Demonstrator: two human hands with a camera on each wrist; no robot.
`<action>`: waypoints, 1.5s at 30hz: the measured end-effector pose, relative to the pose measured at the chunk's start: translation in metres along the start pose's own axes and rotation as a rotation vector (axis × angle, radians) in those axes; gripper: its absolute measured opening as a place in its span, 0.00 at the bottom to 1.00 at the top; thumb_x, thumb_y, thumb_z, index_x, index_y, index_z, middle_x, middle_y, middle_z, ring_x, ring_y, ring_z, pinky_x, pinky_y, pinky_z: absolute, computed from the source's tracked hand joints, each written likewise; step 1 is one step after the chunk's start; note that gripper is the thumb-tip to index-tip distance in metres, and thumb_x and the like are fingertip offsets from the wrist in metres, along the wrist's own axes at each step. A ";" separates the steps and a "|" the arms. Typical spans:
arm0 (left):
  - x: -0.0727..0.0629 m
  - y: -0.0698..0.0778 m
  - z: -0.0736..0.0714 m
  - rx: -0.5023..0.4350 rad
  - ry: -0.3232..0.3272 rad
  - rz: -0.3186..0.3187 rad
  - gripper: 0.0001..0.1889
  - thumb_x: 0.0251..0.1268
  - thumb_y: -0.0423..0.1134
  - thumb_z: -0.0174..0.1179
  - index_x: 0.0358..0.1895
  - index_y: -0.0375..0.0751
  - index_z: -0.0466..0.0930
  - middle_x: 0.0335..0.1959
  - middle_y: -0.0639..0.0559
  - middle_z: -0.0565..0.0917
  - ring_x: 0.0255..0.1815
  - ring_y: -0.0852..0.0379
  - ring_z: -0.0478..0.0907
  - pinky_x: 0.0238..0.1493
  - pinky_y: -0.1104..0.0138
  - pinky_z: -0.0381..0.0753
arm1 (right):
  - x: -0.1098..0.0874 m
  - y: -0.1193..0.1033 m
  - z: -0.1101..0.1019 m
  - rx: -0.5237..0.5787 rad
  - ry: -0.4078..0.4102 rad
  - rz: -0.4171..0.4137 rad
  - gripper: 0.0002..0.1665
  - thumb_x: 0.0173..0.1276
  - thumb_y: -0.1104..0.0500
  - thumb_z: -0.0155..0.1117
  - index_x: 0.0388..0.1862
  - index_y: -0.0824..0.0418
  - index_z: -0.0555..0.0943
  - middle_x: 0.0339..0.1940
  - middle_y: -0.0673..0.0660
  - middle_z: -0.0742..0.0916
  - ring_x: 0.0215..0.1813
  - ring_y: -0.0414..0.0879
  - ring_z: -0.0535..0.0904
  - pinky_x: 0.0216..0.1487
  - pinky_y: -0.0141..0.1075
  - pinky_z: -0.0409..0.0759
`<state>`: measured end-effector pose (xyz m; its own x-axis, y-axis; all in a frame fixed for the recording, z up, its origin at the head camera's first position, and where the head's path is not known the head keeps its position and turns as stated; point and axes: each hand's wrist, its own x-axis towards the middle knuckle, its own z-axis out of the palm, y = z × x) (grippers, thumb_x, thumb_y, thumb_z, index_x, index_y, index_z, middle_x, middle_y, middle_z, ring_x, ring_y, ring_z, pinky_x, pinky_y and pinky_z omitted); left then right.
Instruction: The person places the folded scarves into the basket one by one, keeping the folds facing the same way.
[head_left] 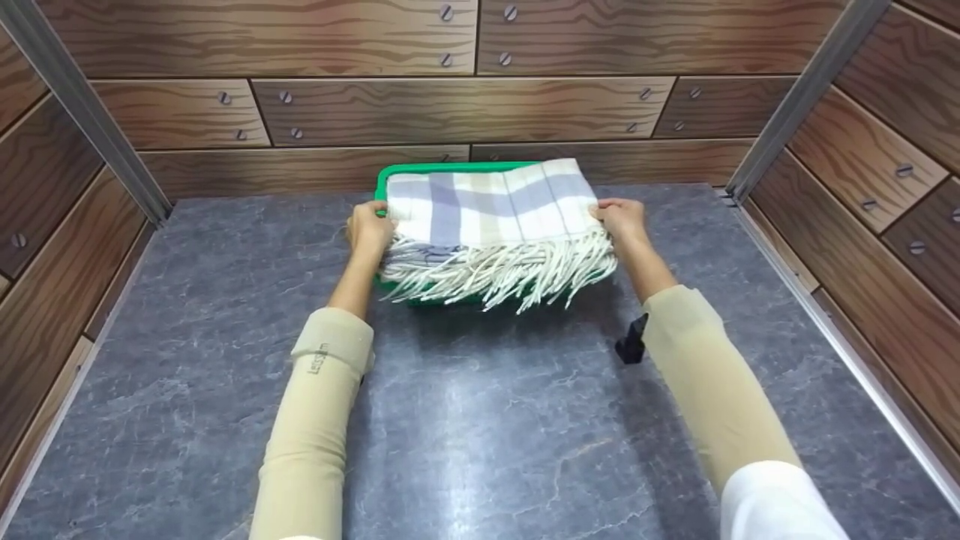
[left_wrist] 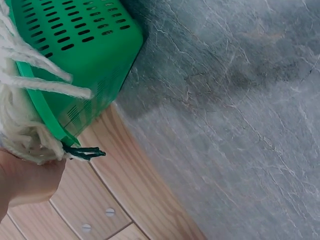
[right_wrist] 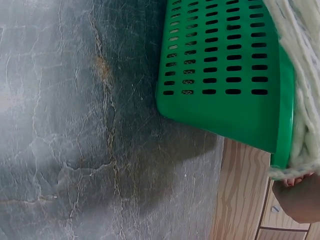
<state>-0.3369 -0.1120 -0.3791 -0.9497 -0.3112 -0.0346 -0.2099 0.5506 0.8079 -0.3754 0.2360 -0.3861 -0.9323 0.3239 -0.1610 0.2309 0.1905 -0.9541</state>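
A folded fringed blanket (head_left: 487,206), white with lavender and beige stripes, lies across the top of a green plastic basket (head_left: 381,184). Its long white tassels hang over the basket's near side. At the blanket's left edge, my left hand (head_left: 370,227) grips it close to the rim. My right hand (head_left: 624,219) pinches the right edge, thumb on top of the cloth. Slotted walls of the basket (left_wrist: 75,45) show in the left wrist view, with a dark green strand (left_wrist: 87,151) beside that hand. In the right wrist view, curled fingers (right_wrist: 296,180) sit right at the basket's end.
The basket stands on a grey marbled surface (head_left: 480,420), near the back wood-patterned wall (head_left: 465,109). Similar panels rise at left and right, with metal corner posts (head_left: 806,97). A black object (head_left: 631,341) sticks out beside my right sleeve.
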 end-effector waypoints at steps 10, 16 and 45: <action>-0.001 0.004 0.001 0.083 -0.010 0.005 0.19 0.61 0.32 0.57 0.56 0.38 0.76 0.55 0.44 0.76 0.56 0.44 0.70 0.55 0.58 0.68 | -0.001 0.001 -0.001 -0.063 0.002 -0.052 0.15 0.64 0.67 0.57 0.48 0.73 0.77 0.35 0.55 0.77 0.29 0.39 0.70 0.31 0.28 0.71; -0.003 0.003 0.001 0.125 -0.007 0.010 0.17 0.62 0.33 0.57 0.54 0.38 0.77 0.54 0.43 0.76 0.54 0.44 0.71 0.52 0.57 0.71 | -0.004 0.002 0.000 -0.233 0.012 -0.130 0.15 0.64 0.64 0.57 0.46 0.72 0.78 0.43 0.62 0.80 0.38 0.46 0.73 0.37 0.33 0.72; 0.000 0.002 0.015 0.160 0.150 0.089 0.13 0.60 0.27 0.50 0.45 0.38 0.81 0.43 0.42 0.82 0.42 0.43 0.78 0.38 0.55 0.76 | -0.001 0.001 -0.001 -0.419 0.055 -0.215 0.14 0.64 0.62 0.58 0.44 0.69 0.81 0.45 0.64 0.82 0.47 0.55 0.75 0.48 0.41 0.72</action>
<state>-0.3404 -0.0995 -0.3865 -0.9233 -0.3615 0.1301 -0.1728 0.6932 0.6997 -0.3736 0.2372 -0.3868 -0.9576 0.2830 0.0537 0.1373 0.6124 -0.7786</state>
